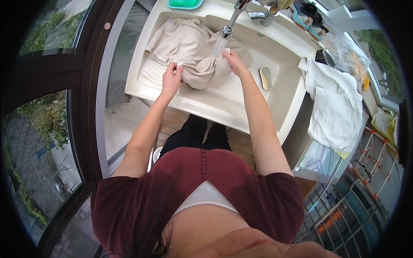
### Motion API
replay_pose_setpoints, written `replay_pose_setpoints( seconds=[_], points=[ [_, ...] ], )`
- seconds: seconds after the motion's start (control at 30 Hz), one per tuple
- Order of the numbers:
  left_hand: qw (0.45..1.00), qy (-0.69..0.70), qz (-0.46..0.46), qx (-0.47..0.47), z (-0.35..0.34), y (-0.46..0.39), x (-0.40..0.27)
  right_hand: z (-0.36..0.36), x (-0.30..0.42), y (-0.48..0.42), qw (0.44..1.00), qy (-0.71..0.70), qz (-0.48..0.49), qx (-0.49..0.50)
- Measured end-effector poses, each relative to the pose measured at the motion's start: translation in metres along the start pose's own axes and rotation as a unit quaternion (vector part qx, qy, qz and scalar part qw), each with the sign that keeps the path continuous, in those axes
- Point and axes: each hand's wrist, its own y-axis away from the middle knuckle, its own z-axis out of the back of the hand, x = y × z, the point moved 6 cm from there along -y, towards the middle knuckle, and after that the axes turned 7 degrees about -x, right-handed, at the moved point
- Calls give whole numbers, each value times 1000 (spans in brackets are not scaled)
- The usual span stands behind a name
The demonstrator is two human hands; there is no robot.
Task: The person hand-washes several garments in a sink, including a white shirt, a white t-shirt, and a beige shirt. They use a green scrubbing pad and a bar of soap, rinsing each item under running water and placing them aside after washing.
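A beige cloth garment lies bunched in the left and middle part of a cream laundry sink. My left hand pinches the garment's near left edge between thumb and fingers. Farther right, my right hand grips a fold of it beside the water stream. Water runs from a chrome faucet spout onto the cloth between my hands. A scrubbing brush rests on the sink floor, right of my right forearm. The sink's ribbed washboard slope shows partly under the garment at the left.
Green soap sits in a blue dish on the far rim. A white cloth drapes beside the sink's right edge, above a container of hangers. Sandals and plastic bags stand at the far right. A glass door frame borders the left.
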Motion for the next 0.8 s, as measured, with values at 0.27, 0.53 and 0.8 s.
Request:
replay_pose_setpoints(
  seconds=[0.27,0.53,0.8],
  points=[
    [944,316,89,-11,-22,-95,-30,-41,109,13,941,-304,-48,140],
    [914,338,179,137,-120,-76,-13,-40,83,6,953,-280,1,115],
    [851,392,281,206,-211,-70,-39,-6,68,81,955,-34,250,-160]
  ],
)
